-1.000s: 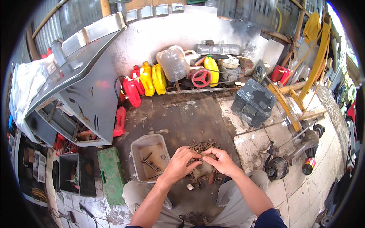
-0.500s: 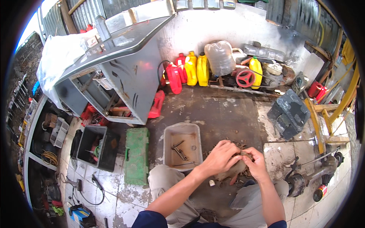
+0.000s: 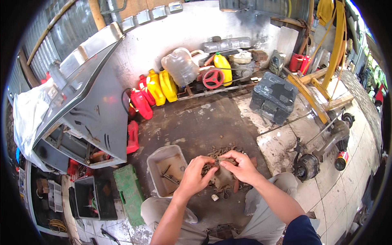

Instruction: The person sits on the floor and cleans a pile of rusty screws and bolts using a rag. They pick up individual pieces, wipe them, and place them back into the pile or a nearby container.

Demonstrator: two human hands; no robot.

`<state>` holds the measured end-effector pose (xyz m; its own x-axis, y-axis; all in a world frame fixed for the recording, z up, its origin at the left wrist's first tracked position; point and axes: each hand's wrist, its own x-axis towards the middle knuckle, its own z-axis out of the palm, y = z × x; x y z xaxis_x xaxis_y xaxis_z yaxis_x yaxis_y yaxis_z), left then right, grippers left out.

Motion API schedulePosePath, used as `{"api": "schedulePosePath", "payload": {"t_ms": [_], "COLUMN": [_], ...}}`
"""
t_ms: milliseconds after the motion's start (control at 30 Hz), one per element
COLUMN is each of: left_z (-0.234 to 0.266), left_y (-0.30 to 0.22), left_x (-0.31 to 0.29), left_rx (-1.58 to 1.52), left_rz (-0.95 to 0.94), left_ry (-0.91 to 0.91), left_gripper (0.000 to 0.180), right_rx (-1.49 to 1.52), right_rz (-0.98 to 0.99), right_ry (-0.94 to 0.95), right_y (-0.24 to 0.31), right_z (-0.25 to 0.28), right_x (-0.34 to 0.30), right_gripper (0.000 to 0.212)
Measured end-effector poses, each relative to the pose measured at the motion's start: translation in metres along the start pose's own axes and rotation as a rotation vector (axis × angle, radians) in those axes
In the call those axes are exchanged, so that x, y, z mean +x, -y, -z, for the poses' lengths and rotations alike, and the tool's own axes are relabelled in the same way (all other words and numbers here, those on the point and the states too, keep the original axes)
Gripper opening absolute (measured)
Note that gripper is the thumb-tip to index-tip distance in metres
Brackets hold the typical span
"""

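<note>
Both hands work one rusty metal part (image 3: 223, 176) over the dark floor (image 3: 196, 122), low at centre. The left hand (image 3: 195, 176) pinches its left side, grip closed on it; the right hand (image 3: 241, 167) cups the top, fingers curled shut around it. Judging by this, the part is being picked loose from the scrap pile (image 3: 220, 153). A grey tub (image 3: 157, 163) sits close at 9 o'clock; open floor lies toward 12.
</note>
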<state>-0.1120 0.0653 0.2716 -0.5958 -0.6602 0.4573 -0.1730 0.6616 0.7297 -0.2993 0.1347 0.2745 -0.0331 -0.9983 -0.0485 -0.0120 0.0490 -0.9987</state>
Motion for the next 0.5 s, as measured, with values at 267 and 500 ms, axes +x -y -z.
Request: {"api": "schedulePosePath", "payload": {"t_ms": [267,500], "left_z": [-0.001,-0.004], "left_y": [-0.003,0.002], "left_x": [-0.001,-0.01], "left_rx": [0.063,0.068], "left_rz": [-0.055,-0.111], "left_ry": [0.003,-0.013], "left_gripper": [0.024,0.024], "right_rx": [0.105,0.145], "right_rz": [-0.058,-0.079], "right_ry": [0.072,0.062], "right_y": [-0.015,-0.008], "right_z": [0.005,-0.004], "right_x": [0.004,-0.002], "right_gripper": [0.024,0.02]}}
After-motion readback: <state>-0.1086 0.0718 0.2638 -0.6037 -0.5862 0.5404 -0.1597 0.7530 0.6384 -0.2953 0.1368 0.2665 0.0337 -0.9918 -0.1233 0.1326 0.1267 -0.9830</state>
